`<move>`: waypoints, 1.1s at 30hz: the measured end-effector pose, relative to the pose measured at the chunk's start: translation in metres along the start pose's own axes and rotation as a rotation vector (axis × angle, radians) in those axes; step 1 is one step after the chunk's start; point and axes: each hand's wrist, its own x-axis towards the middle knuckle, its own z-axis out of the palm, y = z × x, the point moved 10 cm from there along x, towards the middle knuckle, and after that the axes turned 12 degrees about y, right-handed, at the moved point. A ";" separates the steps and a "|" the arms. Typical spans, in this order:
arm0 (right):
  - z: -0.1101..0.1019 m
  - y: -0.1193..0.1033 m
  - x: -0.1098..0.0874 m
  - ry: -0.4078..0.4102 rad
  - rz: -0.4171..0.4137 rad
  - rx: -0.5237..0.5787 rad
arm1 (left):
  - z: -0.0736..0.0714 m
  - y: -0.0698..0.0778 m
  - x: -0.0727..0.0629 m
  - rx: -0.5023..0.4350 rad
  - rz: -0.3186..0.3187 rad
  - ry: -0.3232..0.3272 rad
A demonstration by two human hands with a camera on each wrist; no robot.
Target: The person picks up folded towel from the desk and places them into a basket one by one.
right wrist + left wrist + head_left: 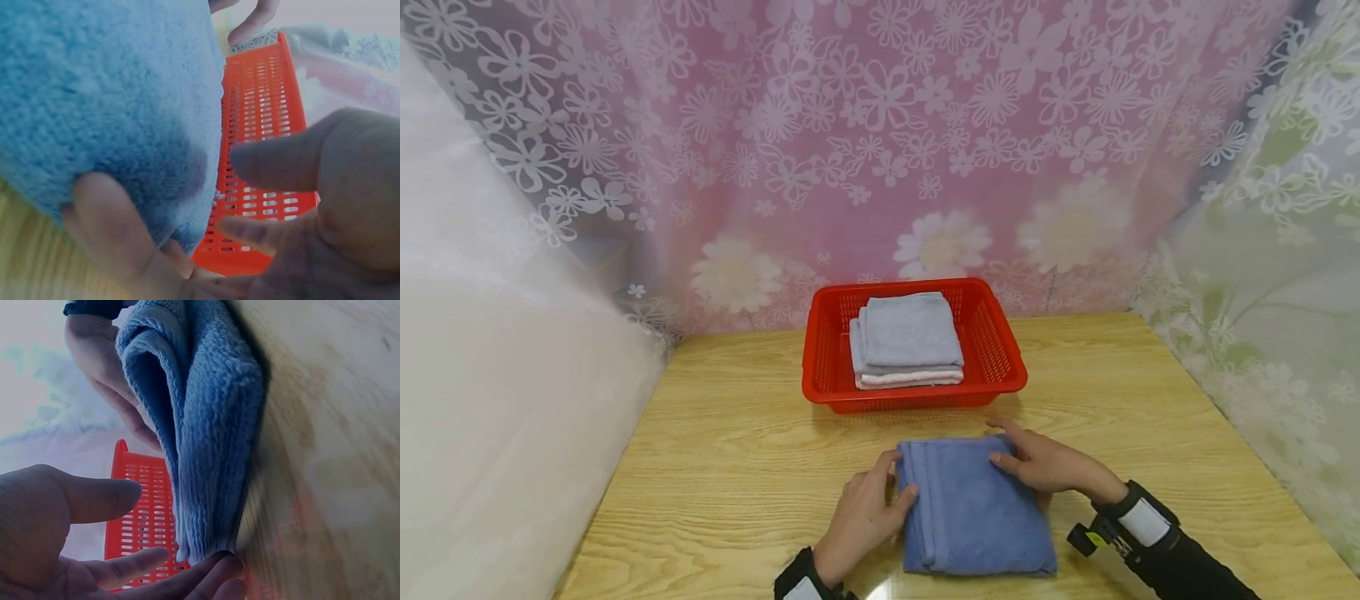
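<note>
A folded blue towel (981, 508) lies on the table, its layered folds showing along the left side. My left hand (865, 510) is at that left side, fingers by the far left corner and thumb beside the near part. In the left wrist view the fingertips touch the towel's end (212, 487) while the thumb (103, 499) stands apart from it. At the far right corner is my right hand (1048, 458), its thumb over the towel in the head view. The right wrist view has fingers (112, 219) straight against the towel's side (112, 112).
Behind the towel stands a red plastic basket (917, 398) with perforated walls. Folded towels (913, 329), pale grey-blue over pinkish white, are stacked in it. A flowered curtain (880, 150) hangs along the back of the wooden table (722, 467), with sheets at both sides.
</note>
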 end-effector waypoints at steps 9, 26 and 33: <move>0.004 0.007 0.001 0.063 0.040 0.058 | -0.001 -0.003 0.002 -0.022 -0.017 -0.002; -0.002 0.028 0.007 0.158 0.161 -0.029 | 0.005 -0.014 0.003 -0.277 -0.173 -0.047; 0.010 0.036 0.011 0.094 0.240 0.186 | 0.011 -0.020 0.001 -0.435 -0.273 -0.101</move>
